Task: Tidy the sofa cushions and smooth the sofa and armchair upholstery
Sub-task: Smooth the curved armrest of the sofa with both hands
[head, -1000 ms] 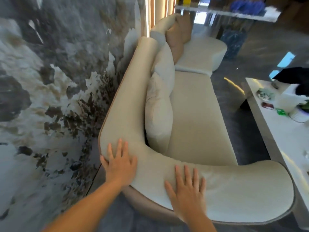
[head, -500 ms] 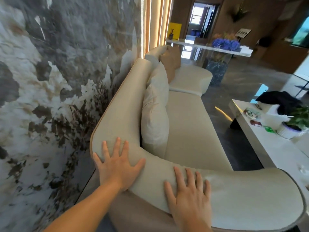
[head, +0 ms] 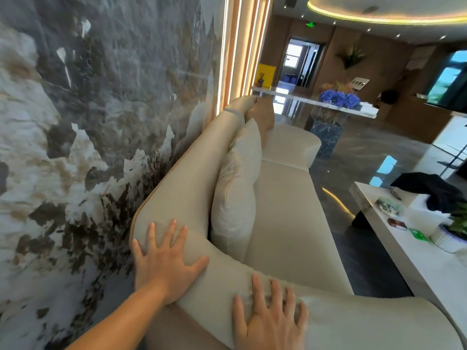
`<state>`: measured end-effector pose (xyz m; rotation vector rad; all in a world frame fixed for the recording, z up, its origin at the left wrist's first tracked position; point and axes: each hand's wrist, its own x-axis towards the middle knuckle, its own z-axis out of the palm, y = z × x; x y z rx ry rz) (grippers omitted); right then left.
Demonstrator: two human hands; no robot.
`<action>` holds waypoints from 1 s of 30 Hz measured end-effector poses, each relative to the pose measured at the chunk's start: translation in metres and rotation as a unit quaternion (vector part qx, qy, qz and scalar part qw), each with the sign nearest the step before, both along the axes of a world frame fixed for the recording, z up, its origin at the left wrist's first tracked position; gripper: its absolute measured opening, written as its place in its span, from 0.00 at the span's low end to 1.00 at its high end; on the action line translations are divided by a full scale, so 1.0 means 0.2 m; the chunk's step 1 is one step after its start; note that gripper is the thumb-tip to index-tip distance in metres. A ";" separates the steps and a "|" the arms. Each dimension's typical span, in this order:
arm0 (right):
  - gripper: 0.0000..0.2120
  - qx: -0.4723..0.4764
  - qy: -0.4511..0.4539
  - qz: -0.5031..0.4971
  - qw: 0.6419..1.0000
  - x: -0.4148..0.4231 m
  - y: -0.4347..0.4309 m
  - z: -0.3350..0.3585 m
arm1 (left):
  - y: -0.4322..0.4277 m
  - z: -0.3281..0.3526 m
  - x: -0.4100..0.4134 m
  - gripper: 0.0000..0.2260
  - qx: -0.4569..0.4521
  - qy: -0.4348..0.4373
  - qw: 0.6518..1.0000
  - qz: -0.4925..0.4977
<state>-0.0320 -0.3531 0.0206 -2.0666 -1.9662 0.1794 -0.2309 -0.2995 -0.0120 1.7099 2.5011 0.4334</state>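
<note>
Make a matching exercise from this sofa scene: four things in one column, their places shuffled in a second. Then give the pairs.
Things:
1. left hand
2. right hand
3. cream cushion
4. tan cushion

Places:
A. at the sofa's far end
B. flat on the curved near arm of the sofa, nearer the table
C. upright against the backrest, nearest the hands
D. flat on the sofa's rear corner, next to the wall

Pairs: 1-D, 2-B, 3-C, 4-A
</note>
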 end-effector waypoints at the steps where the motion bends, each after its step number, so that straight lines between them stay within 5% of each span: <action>1: 0.30 0.010 0.004 -0.001 1.000 -0.04 0.03 -0.01 | 0.03 0.00 -0.03 0.45 -0.001 -0.003 1.000 0.000; 13: 0.30 0.061 0.006 -0.024 0.998 -0.11 0.12 -0.04 | 0.08 0.02 -0.08 0.41 -0.027 0.004 1.000 0.011; 18: 0.35 -0.041 -0.085 0.017 0.995 -0.05 0.07 -0.09 | 0.06 0.01 -0.08 0.37 -0.035 0.021 0.999 -0.002; 27: 0.34 -0.070 -0.052 0.028 0.996 -0.02 0.06 -0.08 | 0.05 0.00 -0.08 0.33 -0.071 0.045 0.996 -0.004; 30: 0.36 -0.147 -0.058 0.064 0.985 0.01 0.09 -0.07 | 0.07 0.02 -0.05 0.27 -0.118 0.058 0.991 -0.022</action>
